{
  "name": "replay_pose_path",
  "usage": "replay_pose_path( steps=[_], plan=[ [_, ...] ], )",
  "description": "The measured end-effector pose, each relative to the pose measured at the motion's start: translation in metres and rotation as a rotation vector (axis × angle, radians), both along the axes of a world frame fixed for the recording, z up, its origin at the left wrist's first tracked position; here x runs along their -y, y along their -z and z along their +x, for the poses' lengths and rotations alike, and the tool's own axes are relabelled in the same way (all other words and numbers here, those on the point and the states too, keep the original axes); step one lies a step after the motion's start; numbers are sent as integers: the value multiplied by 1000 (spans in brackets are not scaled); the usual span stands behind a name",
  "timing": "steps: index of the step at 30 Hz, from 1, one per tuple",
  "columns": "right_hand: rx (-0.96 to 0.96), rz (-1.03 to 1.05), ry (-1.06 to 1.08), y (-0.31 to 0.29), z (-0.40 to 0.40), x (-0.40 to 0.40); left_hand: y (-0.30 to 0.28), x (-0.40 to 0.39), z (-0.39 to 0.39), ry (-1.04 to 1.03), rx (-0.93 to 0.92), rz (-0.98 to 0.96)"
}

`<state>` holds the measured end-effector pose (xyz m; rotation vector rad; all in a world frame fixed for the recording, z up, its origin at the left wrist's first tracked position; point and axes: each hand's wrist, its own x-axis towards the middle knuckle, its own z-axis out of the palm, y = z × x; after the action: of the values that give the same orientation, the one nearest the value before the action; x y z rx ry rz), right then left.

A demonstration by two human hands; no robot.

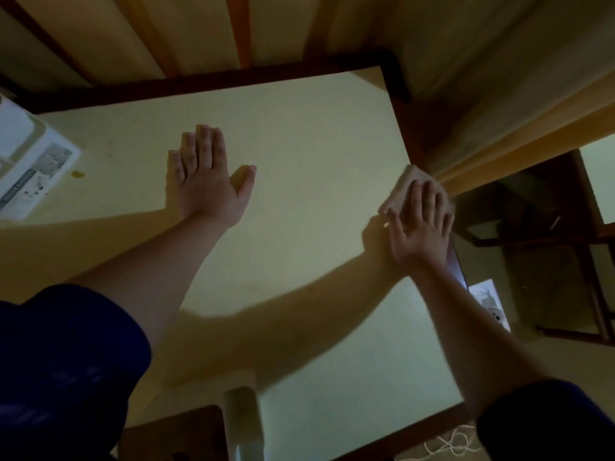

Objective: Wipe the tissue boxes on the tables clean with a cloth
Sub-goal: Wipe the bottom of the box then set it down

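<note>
At the table's (299, 144) right edge a folded cloth (407, 186) lies flat, most of it under the right hand (421, 227). Only its far corner and left side show past the fingertips. The hand is spread, fingers straight and slightly fanned, palm down, pressing the cloth onto the tabletop; nothing is pinched or curled around. The cloth looks pale, beige-pink in this dim light, thick and squared off, a little blurred.

The left hand (208, 176) lies well apart from it, out toward the middle of the table, also flat with fingers straight and together and the thumb held out to the side. It holds nothing and sits on or just over the bare surface; I cannot tell which.

A tissue box (31, 161), white with grey print, sits at the table's far left edge, partly cut off, far from both hands. A small yellow spot (78, 175) marks the tabletop just beside it. Both arms come out of dark blue sleeves (66, 361).
</note>
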<state>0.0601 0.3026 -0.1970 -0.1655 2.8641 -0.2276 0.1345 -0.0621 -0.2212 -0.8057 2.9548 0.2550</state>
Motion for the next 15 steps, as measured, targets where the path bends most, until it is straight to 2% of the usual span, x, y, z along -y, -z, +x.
replay_pose_path(
  steps=[2,3,5,8,11,13,15],
  plan=[
    [-29,4,127,3,23,27,-1,0,0,-2,7,10],
    [-51,3,100,5,39,44,-1,-1,0,-3,11,10],
    [-55,-16,-117,7,78,78,0,-1,-2,0,15,-2],
    [-17,-69,-596,5,128,109,-2,-1,-3,-11,30,8],
    [-23,-80,-945,8,126,99,-2,-2,-2,-23,37,11],
    [-40,-70,-924,13,91,78,-2,-1,-1,-28,42,24],
    [-65,-60,-650,16,48,48,-2,-1,0,-29,36,25]
  ],
)
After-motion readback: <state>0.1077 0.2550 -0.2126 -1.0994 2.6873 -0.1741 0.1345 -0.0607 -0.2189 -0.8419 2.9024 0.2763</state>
